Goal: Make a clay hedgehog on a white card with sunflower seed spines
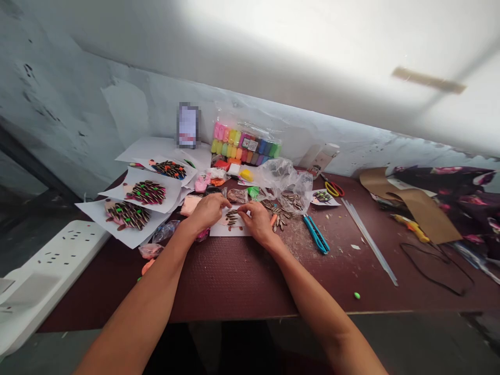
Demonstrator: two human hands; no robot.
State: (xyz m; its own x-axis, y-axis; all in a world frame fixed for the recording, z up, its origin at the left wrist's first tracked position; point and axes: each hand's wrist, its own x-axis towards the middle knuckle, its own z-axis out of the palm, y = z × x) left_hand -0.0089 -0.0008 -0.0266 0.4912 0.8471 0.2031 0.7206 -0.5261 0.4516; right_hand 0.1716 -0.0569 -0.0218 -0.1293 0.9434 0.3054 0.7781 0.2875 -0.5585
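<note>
A small white paper card (230, 230) lies on the table, with striped sunflower seeds (232, 217) set in rows on a pale patch. My left hand (211, 211) is at the card's upper left, its fingers bent and drawn together; anything between the tips is too small to make out. At the card's right side is my right hand (255, 220), thumb and forefinger pinched close to the seeds. Whatever that pinch holds is hidden. Just right of this hand is a pile of loose sunflower seeds (280, 212), partly under a clear plastic bag (287, 179).
Finished-looking seed hedgehogs (146, 192) on white sheets are stacked at left, above a power strip (58, 260). A colourful clay pack (246, 145) leans on the wall near a phone (188, 125). At right are a blue cutter (316, 234), scissors (334, 188), glue sticks (369, 242) and a glue gun (412, 226).
</note>
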